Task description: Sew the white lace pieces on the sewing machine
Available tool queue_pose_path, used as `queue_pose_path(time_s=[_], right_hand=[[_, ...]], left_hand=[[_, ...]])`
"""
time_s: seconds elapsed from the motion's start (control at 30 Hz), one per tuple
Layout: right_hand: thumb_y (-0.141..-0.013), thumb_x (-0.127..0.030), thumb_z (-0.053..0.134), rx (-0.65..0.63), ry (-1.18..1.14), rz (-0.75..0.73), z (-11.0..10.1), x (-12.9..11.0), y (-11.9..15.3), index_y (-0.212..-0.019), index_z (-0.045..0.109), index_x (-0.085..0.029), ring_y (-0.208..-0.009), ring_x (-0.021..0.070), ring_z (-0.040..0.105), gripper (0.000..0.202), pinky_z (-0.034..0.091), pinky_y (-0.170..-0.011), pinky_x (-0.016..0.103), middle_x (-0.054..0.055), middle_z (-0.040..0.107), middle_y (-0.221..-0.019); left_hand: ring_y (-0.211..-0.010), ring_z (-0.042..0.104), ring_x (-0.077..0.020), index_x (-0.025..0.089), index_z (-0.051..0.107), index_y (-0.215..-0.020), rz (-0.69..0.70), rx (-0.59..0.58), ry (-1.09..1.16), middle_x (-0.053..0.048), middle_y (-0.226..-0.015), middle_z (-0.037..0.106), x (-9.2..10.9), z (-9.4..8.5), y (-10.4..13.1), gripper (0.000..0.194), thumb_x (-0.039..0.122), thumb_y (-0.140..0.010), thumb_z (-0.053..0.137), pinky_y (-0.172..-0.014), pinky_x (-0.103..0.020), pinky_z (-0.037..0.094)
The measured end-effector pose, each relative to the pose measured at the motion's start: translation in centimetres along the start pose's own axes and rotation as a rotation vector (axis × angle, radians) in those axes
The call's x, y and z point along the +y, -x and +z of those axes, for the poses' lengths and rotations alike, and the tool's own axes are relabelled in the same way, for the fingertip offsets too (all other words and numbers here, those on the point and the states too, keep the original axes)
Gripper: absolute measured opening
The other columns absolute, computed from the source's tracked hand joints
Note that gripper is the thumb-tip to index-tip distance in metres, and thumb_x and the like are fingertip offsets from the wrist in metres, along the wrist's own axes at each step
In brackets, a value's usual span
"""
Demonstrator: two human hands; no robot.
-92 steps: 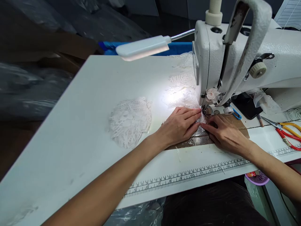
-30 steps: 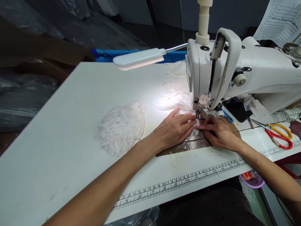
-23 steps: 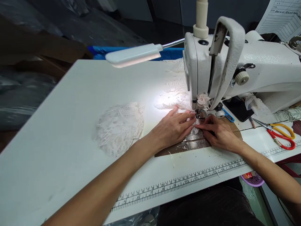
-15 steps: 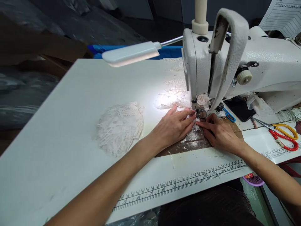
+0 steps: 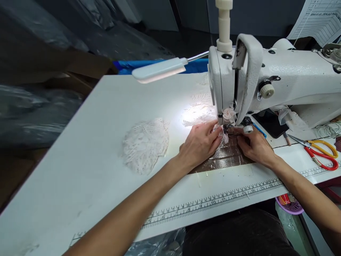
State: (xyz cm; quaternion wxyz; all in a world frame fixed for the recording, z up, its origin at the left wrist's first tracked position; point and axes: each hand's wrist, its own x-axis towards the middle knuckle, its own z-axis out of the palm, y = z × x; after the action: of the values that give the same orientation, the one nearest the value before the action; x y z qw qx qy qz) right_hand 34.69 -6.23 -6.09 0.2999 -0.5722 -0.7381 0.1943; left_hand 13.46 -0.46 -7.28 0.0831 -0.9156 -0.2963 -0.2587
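My left hand (image 5: 201, 144) is closed on the edge of a white lace piece (image 5: 224, 138), just left of the presser foot (image 5: 228, 128) of a white sewing machine (image 5: 222, 76). Part of that lace is hidden under the fingers. On the right of the foot, my right hand (image 5: 257, 145) reaches in with its index finger stretched to the foot and the thumb apart below it. Nothing shows between that thumb and finger. A brown shiny plate cover (image 5: 226, 156) lies under both hands. More lace (image 5: 199, 110) lies behind my left hand, under bright light.
A round lace pile (image 5: 146, 145) lies left on the white table (image 5: 93, 142). A lamp (image 5: 160, 69) hangs over the back. To the right are scissors (image 5: 323, 153), a dark phone (image 5: 270, 122) and a blue tool (image 5: 259, 131). A printed ruler (image 5: 213, 202) follows the front edge.
My right fingertips have parted from the left ones and moved to the right side of the presser foot. My left fingers have bent in on the lace. The camera view has shifted.
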Motion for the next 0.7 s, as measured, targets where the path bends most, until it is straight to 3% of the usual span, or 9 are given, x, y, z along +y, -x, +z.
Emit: queue_pose_path(time_s=[0.1,0.17,0.37,0.57,0.7], right_hand=[[-0.091,-0.021,0.048,0.006,-0.002,0.013,0.0,-0.1,0.1,-0.097,0.071,-0.018,-0.076,0.017,0.054,0.024,0.046,-0.071,0.033,0.005,0.056,-0.086],[-0.089,-0.019,0.048,0.01,0.0,0.015,0.0,-0.2,0.1,-0.095,0.07,-0.017,-0.076,0.0169,0.054,0.023,0.046,-0.071,0.033,0.005,0.055,-0.085],[-0.089,-0.016,0.049,-0.012,0.027,-0.002,-0.3,-0.6,0.2,-0.096,0.071,-0.015,-0.078,0.0166,0.052,0.022,0.044,-0.073,0.031,0.004,0.054,-0.082],[-0.09,-0.017,0.049,-0.026,0.034,-0.008,-0.4,-0.7,0.3,-0.106,0.071,-0.013,-0.079,0.0171,0.053,0.027,0.045,-0.073,0.031,0.006,0.058,-0.087],[-0.091,-0.019,0.049,-0.012,0.023,-0.016,-0.2,-0.5,0.4,-0.111,0.07,-0.014,-0.078,0.0165,0.054,0.03,0.046,-0.074,0.031,0.008,0.06,-0.093]], left_hand=[[-0.086,0.065,-0.022,0.01,0.066,-0.106,0.013,0.12,-0.006,-0.016,-0.106,0.069,-0.6,-1.1,-0.2,0.025,0.024,-0.1,0.047,-0.072,-0.038,0.053],[-0.081,0.065,-0.0198,0.011,0.067,-0.099,0.044,0.133,0.039,-0.013,-0.098,0.07,-0.8,-1.7,-0.4,0.022,0.021,-0.099,0.048,-0.069,-0.035,0.053],[-0.079,0.067,-0.0169,0.013,0.07,-0.092,0.162,0.025,0.182,-0.007,-0.091,0.073,-0.2,-1.2,-0.6,0.021,0.018,-0.098,0.05,-0.069,-0.031,0.053],[-0.087,0.068,-0.0185,0.017,0.072,-0.095,0.11,-0.111,0.256,-0.007,-0.097,0.074,-0.5,-0.3,-0.6,0.026,0.026,-0.099,0.048,-0.078,-0.035,0.056],[-0.084,0.069,-0.0183,0.016,0.071,-0.093,0.072,-0.088,0.263,-0.007,-0.093,0.074,-0.4,-0.1,-0.5,0.028,0.025,-0.099,0.046,-0.077,-0.034,0.058]])
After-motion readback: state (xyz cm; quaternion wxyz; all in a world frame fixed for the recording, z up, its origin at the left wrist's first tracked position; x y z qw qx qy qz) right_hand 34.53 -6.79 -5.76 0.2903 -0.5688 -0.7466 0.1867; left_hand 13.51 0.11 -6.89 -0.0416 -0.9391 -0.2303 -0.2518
